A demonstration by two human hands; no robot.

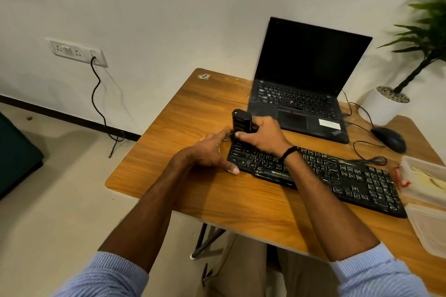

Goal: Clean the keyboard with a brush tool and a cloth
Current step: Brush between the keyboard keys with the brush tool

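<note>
Right grip [260, 136] clasps brush tool [241, 119] on keyboard [337, 176]; left grip [210, 152] rests flat, released.

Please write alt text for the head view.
The right hand grips a black brush tool upright at the left end of a black keyboard on a wooden table. The left hand rests beside it; an open laptop stands behind.

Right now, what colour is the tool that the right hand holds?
Black; the brush tool in the right hand shows best in the head view.
</note>
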